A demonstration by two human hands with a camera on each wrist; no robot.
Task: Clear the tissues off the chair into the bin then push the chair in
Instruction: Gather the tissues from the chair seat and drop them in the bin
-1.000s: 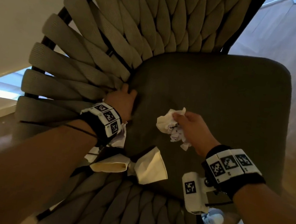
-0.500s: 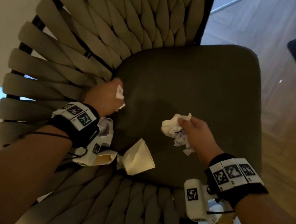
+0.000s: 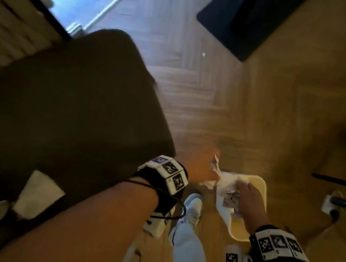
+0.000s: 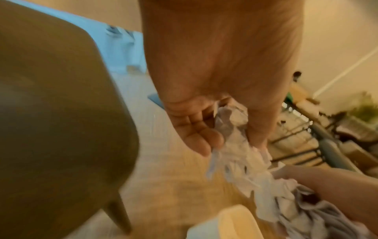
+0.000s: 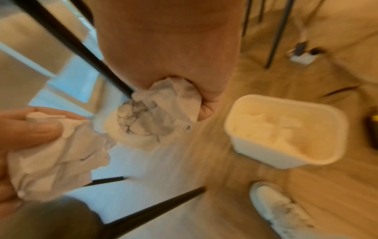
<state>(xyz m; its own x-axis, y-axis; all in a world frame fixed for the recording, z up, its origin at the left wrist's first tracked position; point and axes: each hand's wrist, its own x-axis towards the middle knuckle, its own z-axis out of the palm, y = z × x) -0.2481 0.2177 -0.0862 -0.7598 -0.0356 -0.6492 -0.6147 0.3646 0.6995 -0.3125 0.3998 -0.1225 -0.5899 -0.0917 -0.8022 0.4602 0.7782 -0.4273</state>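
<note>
The view is blurred by motion. My left hand (image 3: 203,168) pinches a crumpled white tissue (image 4: 231,122) just off the right edge of the dark chair seat (image 3: 59,116). My right hand (image 3: 245,195) grips another crumpled tissue (image 5: 161,113) over the near rim of the cream bin (image 3: 263,186) on the floor. Both hands are close together beside the bin (image 5: 241,142), which holds white tissues. A beige napkin (image 3: 36,194) still lies on the seat's near edge.
My white shoe (image 3: 192,208) stands on the wooden floor just left of the bin. A dark blue mat (image 3: 248,19) lies at the far right. A white power strip (image 3: 334,204) with a cable lies right of the bin. Black chair legs (image 5: 155,208) show below.
Both hands have lifted their tissues off the seat and swung right to the bin. The head view has turned right, off the chair back and onto the floor.
</note>
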